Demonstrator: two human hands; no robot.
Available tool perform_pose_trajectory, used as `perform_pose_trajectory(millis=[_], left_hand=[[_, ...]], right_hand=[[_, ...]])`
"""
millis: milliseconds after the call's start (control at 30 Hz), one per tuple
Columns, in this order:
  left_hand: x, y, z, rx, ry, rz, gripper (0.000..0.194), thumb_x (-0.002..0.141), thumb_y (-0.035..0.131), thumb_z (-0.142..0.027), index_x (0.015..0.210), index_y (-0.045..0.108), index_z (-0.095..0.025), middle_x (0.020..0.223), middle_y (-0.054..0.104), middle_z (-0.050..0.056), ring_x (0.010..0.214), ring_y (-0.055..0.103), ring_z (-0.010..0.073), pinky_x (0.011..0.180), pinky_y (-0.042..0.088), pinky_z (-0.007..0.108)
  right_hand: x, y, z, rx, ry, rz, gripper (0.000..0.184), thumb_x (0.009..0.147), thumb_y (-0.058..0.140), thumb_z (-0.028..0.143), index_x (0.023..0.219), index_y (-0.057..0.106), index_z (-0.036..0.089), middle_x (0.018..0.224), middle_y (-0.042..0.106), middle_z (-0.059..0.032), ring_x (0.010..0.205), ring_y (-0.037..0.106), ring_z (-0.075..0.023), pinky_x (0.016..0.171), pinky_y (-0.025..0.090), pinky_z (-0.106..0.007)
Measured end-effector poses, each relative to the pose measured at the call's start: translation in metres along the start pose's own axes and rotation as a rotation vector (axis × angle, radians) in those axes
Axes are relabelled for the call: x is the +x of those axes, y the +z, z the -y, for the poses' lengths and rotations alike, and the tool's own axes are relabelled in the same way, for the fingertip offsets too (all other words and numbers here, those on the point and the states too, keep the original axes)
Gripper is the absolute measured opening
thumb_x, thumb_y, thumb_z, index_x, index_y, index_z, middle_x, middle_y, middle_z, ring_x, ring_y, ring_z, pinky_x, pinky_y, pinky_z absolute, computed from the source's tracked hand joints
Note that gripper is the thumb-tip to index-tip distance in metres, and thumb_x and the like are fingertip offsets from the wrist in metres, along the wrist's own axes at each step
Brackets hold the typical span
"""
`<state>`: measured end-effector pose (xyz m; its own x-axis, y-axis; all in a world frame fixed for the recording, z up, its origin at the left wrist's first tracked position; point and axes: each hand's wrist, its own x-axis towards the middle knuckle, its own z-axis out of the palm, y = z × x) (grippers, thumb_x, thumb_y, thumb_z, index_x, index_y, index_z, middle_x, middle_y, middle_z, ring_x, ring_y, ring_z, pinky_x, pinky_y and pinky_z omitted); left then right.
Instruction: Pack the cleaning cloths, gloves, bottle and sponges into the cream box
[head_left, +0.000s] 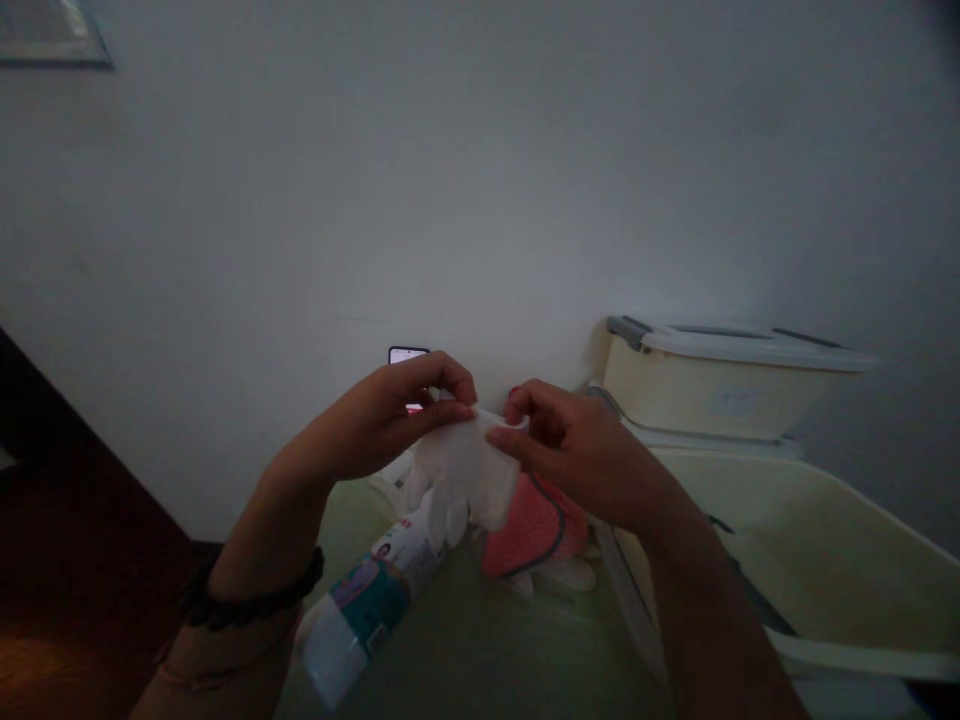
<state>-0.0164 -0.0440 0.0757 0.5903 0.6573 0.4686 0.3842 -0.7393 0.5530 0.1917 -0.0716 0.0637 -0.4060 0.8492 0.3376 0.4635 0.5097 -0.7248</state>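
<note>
At the top left, the corner of a frame (56, 35) hangs on the wall (300, 200). Next, a dark beaded bracelet (251, 605) rings the left wrist; below the left hand (382, 420), a printed packet (367, 605) lies slantwise on the green table (465, 655). Behind that hand stands a partly hidden phone (408, 354). The left thumb and fingers pinch a white glove (457, 460), which hangs above the table between both hands. A red cloth (525, 530) with grey edging lies just beyond. The right hand (577, 450) pinches the glove's other edge, near a lidded box (697, 390) and an open cream tub (870, 560).
</note>
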Motion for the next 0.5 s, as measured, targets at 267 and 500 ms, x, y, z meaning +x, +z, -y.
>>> perform_pose_trajectory(millis=[267,500], left_hand=[[-0.0017,0.0015,0.0016,-0.442,0.089,-0.051,0.016,0.083,0.058,-0.029,0.077,0.051,-0.016,0.080,0.059,0.005,0.082,0.055,0.0161,0.069,0.045,0.026],[-0.0010,0.0029,0.0028,-0.160,-0.021,-0.070,0.010,0.083,0.057,-0.024,0.080,0.054,-0.015,0.074,0.054,0.000,0.067,0.048,0.0093,0.058,0.040,0.019]], right_hand=[[0.0033,0.0009,-0.0036,0.040,-0.070,0.120,0.035,0.086,0.048,0.044,0.064,0.051,0.018,0.057,0.042,0.0046,0.051,0.039,-0.0080,0.046,0.030,-0.021],[0.0018,-0.0036,0.0009,0.185,-0.316,-0.122,0.020,0.084,0.055,0.031,0.068,0.055,0.019,0.088,0.053,-0.0026,0.076,0.051,-0.0119,0.065,0.041,-0.025]])
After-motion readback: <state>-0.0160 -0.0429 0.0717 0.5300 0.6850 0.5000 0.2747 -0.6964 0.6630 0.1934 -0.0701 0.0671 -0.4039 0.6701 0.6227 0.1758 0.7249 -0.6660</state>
